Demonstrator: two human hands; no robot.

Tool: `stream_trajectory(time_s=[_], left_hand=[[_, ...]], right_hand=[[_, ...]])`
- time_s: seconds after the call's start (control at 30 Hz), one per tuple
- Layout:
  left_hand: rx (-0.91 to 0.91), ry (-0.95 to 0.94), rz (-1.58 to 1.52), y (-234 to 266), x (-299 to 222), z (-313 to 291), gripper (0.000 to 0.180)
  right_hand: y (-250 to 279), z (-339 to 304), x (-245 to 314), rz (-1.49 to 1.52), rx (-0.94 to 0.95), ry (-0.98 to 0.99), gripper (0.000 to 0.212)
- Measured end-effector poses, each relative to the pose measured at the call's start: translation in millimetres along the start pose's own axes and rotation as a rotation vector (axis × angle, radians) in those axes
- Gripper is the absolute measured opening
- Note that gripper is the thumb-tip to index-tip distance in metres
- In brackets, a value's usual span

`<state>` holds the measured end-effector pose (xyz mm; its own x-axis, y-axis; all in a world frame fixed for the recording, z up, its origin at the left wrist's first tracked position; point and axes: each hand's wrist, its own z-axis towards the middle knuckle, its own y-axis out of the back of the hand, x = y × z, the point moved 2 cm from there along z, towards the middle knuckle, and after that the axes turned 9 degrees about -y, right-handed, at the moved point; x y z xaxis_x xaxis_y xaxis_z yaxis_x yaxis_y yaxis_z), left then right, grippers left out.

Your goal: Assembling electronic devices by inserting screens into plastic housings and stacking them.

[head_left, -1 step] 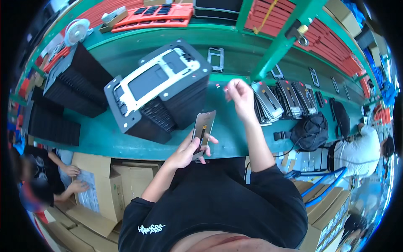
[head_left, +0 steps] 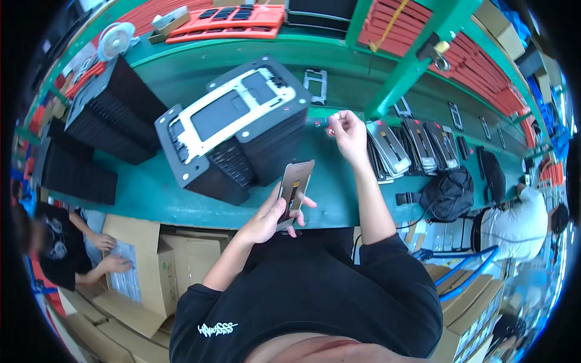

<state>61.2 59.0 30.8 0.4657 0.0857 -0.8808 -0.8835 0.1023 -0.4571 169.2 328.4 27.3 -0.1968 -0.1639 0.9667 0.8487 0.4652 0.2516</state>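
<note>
My left hand holds a phone screen upright by its lower part, its metallic back with a dark strip and a small yellow patch in view. Above the bench to its right, my right hand is pinched closed. A tiny reddish bit shows at its fingertips, too small to make out. Just left of those fingers, a small red and white scrap lies on the bench. Close by on the right are stacks of similar phone screens. Left of my hands stands a tall stack of black trays, topped by a white frame.
More black tray stacks stand at the left of the green bench. A green post rises behind the screens. A black bag lies at the right. Red trays fill the shelf. Co-workers are at both sides, one by an open carton.
The view has shifted slightly, moving the bench a little rightward in the picture. My hands keep nearly the same pose. The left co-worker's hands have moved slightly.
</note>
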Motion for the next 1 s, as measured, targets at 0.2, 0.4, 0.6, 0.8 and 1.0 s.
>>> stream_trajectory(time_s=[0.2, 0.4, 0.6, 0.8, 1.0], left_hand=[[-0.085, -0.22, -0.021, -12.1, -38.2, -10.9, 0.079], [-0.05, -0.293, 0.166, -22.6, -91.0, -15.7, 0.081], [-0.337, -0.546, 0.565, -57.0, -180.8, -31.6, 0.096], [-0.558, -0.669, 1.173, -39.1, -255.0, -24.9, 0.075], [-0.499, -0.376, 1.651, -16.0, -251.7, 10.7, 0.076]], right_hand=[[-7.3, -21.5, 36.1, 0.194, 0.072, 0.242, 0.021], [-20.3, -79.4, 156.6, 0.264, 1.096, 0.452, 0.049], [-28.1, -70.7, 203.6, 0.019, 1.335, 0.735, 0.038], [-14.8, -22.6, 177.8, 0.514, 0.327, 0.586, 0.023], [-43.1, 0.0, 178.8, 0.426, 0.259, 0.518, 0.03]])
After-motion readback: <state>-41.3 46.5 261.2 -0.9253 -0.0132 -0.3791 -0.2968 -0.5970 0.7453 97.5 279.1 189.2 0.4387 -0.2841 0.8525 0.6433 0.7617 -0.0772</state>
